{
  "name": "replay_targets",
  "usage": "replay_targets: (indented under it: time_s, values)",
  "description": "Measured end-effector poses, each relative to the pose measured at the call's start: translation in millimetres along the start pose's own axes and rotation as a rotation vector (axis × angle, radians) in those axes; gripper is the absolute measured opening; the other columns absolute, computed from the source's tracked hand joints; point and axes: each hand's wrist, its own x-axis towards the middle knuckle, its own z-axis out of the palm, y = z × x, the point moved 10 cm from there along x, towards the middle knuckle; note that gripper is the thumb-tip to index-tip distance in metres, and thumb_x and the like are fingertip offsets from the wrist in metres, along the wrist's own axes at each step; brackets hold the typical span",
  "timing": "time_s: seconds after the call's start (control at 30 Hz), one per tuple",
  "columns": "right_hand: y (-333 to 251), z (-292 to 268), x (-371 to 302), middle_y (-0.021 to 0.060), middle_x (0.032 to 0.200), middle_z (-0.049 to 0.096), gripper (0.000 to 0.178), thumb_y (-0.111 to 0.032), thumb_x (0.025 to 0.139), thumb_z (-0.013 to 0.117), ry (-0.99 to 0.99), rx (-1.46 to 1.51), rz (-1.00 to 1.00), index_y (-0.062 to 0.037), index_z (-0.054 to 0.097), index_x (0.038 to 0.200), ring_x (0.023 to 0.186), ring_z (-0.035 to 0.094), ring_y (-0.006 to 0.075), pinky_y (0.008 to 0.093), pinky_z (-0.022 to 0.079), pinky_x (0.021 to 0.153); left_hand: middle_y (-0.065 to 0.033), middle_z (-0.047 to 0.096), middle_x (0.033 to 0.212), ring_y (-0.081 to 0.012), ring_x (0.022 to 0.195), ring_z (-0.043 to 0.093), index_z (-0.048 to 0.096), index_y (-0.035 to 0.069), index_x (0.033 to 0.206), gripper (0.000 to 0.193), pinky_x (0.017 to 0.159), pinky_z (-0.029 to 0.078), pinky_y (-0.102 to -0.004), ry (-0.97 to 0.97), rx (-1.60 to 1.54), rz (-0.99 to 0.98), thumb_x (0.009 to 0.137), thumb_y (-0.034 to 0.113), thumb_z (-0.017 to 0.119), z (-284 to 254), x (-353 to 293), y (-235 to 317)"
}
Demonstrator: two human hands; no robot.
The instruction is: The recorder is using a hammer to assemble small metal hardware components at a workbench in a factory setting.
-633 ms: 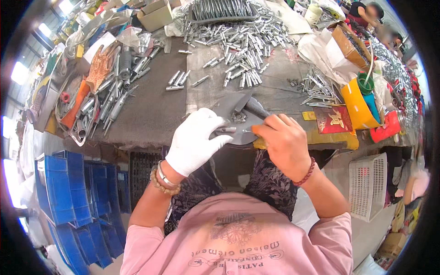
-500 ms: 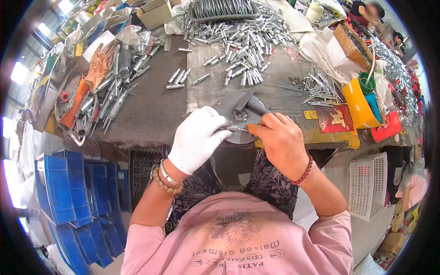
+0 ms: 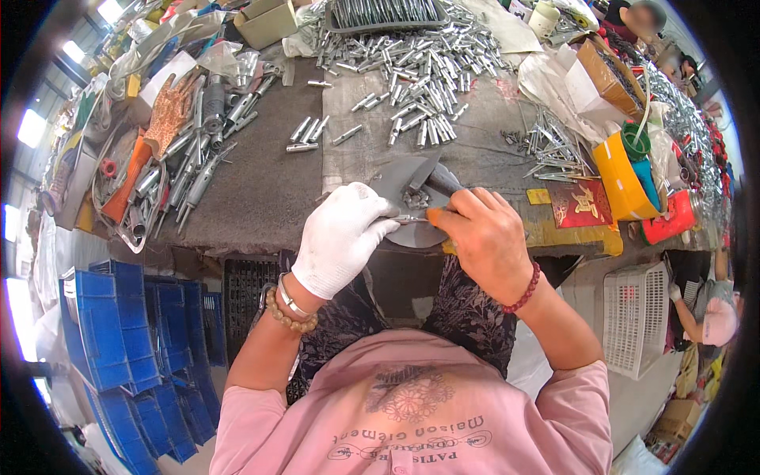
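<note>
Between my two hands lies a small slim metal pin-like part [image 3: 409,219], held level at the table's near edge. My left hand [image 3: 340,237], in a white knit glove, pinches its left end between thumb and forefinger. The bare right hand [image 3: 489,247], with an orange cover on a fingertip, is closed at the other end; whatever else its fingers hold is hidden. Just beyond, a grey scoop-like dish [image 3: 388,178] holds several small metal pieces [image 3: 413,199]. Farther back, silvery metal tubes [image 3: 427,131] lie in loose rows.
A heap of metal tubes [image 3: 459,59] and a black tray [image 3: 388,24] fill the far side. On the left lie tools and an orange glove [image 3: 172,115]; thin rods [image 3: 558,146], a red packet [image 3: 580,203] and a yellow container [image 3: 625,178] sit right. Blue bins [image 3: 103,328] stand below left.
My hands stay nearly in place, the right one shifting slightly to the right. At the far right, another person's arm and pink-clad part have moved.
</note>
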Motion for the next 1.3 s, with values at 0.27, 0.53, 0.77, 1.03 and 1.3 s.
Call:
replay_targets:
  time_s: [0.27, 0.53, 0.77, 1.03, 1.3]
  values:
    - [0, 2, 2, 0.0037, 0.093, 0.059, 0.02, -0.008, 0.084, 0.072, -0.01, 0.035, -0.018, -0.0137, 0.082, 0.101, 0.092, 0.064, 0.0254, 0.0408, 0.053, 0.084, -0.012, 0.07, 0.095, -0.0317, 0.094, 0.069, 0.078, 0.003, 0.101, 0.014, 0.085, 0.055, -0.041, 0.025, -0.059, -0.022, 0.088, 0.009, 0.081, 0, -5, -2]
    - [5, 8, 5, 0.0039, 0.093, 0.06, 0.022, -0.006, 0.086, 0.069, 0.01, 0.092, -0.019, -0.015, 0.082, 0.102, 0.094, 0.065, 0.0261, 0.041, 0.053, 0.084, -0.0102, 0.066, 0.094, -0.0308, 0.092, 0.067, 0.078, 0.003, 0.101, 0.019, 0.084, 0.054, -0.0407, 0.066, -0.129, -0.003, 0.083, 0.004, 0.085, 1, -8, -1]
    - [149, -39, -12, 0.0083, 0.102, 0.074, 0.017, -0.007, 0.086, 0.078, 0.142, -0.125, 0.422, -0.0128, 0.081, 0.101, 0.099, 0.074, 0.0313, 0.0447, 0.059, 0.087, -0.0103, 0.066, 0.094, -0.0306, 0.09, 0.067, 0.078, 0.004, 0.102, 0.02, 0.081, 0.054, -0.0399, 0.069, -0.08, -0.025, 0.083, 0.002, 0.085, 0, -10, 2]
    - [196, -7, 8, 0.0086, 0.105, 0.072, 0.022, -0.003, 0.085, 0.076, -0.034, -0.235, 0.343, -0.0124, 0.083, 0.104, 0.11, 0.07, 0.0322, 0.0457, 0.057, 0.095, -0.0102, 0.069, 0.095, -0.0326, 0.092, 0.068, 0.079, 0.005, 0.099, 0.017, 0.079, 0.055, -0.0429, 0.086, -0.067, -0.022, 0.084, 0.009, 0.086, 0, -9, 2]
    - [195, 0, 12, 0.0102, 0.106, 0.071, 0.021, -0.002, 0.086, 0.072, -0.121, -0.167, 0.287, -0.0106, 0.08, 0.104, 0.112, 0.069, 0.0339, 0.0451, 0.055, 0.098, -0.0106, 0.07, 0.095, -0.0328, 0.093, 0.069, 0.079, 0.005, 0.099, 0.016, 0.081, 0.055, -0.0431, 0.082, -0.084, -0.047, 0.084, 0.009, 0.085, 1, -9, 1]
